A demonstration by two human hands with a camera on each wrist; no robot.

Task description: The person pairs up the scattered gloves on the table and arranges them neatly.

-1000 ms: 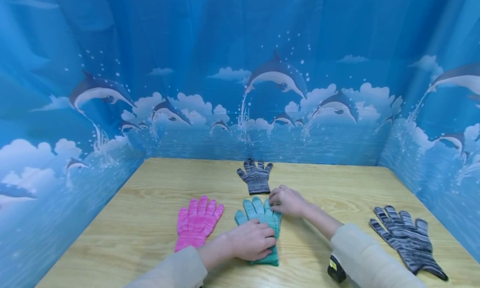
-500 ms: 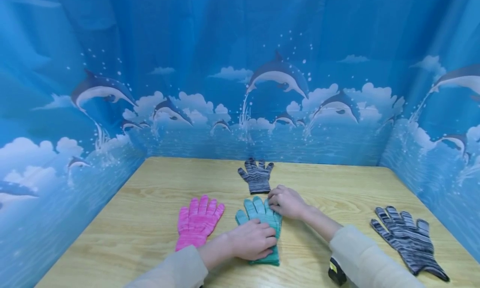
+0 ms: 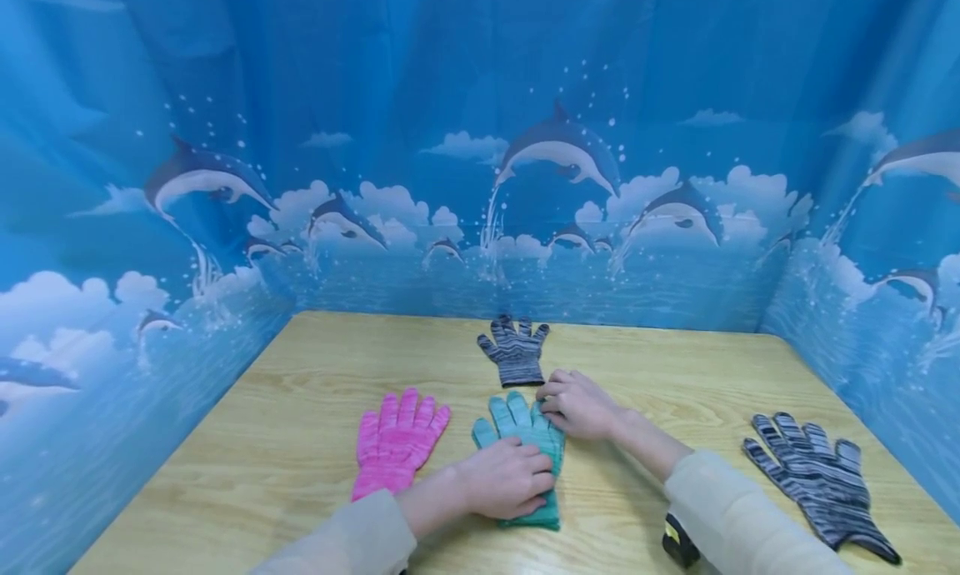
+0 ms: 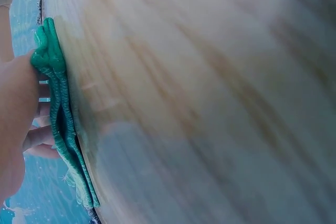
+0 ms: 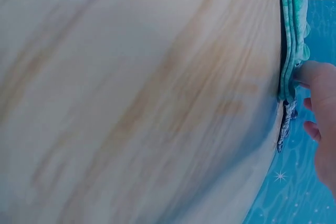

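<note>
If tugged by the right hand (image 3: 579,404), its grip unclear, the teal gloves (image 3: 530,425), pressed under the relaxed left hand (image 3: 507,478), could be skewed.

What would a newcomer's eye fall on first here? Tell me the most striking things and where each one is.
Probably the vivid pink glove, lying flat left of centre on the wooden table, and beside it the teal glove, with the left grip over its palm and the right grip at its fingertips. Behind them, the bright blue dolphin backdrop closes off the table's far edge and both sides.
</note>
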